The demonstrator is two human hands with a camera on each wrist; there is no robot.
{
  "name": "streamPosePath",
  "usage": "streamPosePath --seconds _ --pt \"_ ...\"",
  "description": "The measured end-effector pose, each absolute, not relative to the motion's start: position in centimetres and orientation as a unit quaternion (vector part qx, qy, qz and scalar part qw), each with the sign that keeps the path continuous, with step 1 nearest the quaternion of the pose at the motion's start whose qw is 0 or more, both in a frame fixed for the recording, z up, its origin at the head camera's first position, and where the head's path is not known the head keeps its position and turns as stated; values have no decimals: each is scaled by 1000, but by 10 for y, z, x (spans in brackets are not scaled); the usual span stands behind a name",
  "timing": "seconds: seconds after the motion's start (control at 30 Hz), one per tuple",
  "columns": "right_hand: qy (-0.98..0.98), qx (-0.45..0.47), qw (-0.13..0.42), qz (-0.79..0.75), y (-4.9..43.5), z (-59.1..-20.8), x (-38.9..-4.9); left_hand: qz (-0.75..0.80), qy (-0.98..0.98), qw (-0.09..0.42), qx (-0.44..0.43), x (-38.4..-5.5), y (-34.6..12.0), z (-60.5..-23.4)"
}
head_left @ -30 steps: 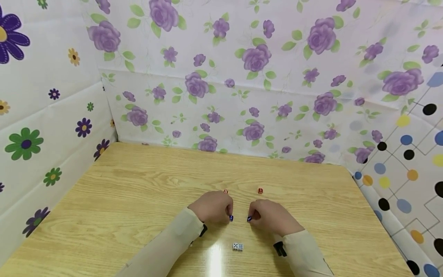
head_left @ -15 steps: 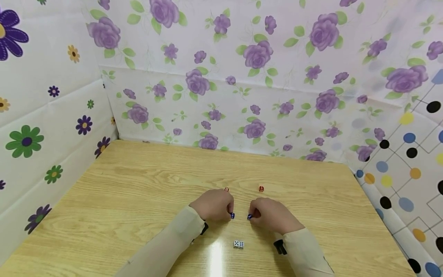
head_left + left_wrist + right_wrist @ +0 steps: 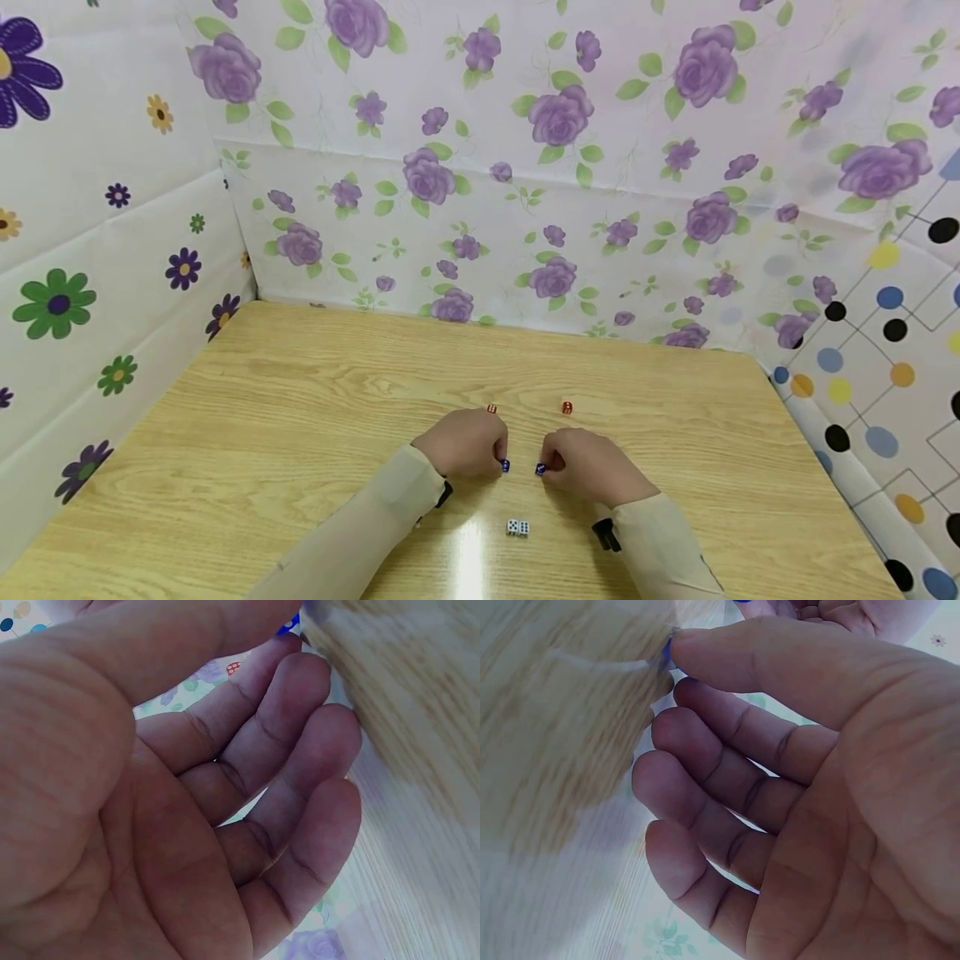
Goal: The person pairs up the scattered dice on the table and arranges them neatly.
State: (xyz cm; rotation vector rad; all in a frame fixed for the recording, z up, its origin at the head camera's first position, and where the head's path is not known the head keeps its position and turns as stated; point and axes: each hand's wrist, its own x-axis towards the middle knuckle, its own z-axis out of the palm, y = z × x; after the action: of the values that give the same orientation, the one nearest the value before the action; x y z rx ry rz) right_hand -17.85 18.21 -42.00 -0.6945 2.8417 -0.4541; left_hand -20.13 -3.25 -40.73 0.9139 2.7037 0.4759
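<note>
My left hand (image 3: 467, 444) pinches a small blue die (image 3: 505, 466) at the tabletop, between thumb and fingers. Opposite it, my right hand (image 3: 588, 467) pinches a second blue die (image 3: 540, 469). A short gap of wood separates the two dice. In the left wrist view only a bit of the blue die (image 3: 289, 625) shows past the thumb. From the right wrist, the thumb tip mostly covers its blue die (image 3: 667, 652), and the other fingers curve loosely below.
Beyond the hands lie two red dice, one (image 3: 492, 408) partly behind my left hand, the other (image 3: 567, 407) farther right. Two white dice (image 3: 512, 527) (image 3: 523, 527) sit side by side nearer me. Patterned cloth (image 3: 427, 175) walls the wooden table (image 3: 315, 392) at the back and sides.
The two blue dice are slightly closer together, each still pinched in its hand. The head view has shifted a little. The red and white dice stay in place.
</note>
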Motion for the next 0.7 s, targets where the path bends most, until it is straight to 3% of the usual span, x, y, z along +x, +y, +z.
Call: streamPosePath --seconds 0.7 --pt "952 -250 86 -157 174 -425 -178 166 928 122 312 -199 -28 -412"
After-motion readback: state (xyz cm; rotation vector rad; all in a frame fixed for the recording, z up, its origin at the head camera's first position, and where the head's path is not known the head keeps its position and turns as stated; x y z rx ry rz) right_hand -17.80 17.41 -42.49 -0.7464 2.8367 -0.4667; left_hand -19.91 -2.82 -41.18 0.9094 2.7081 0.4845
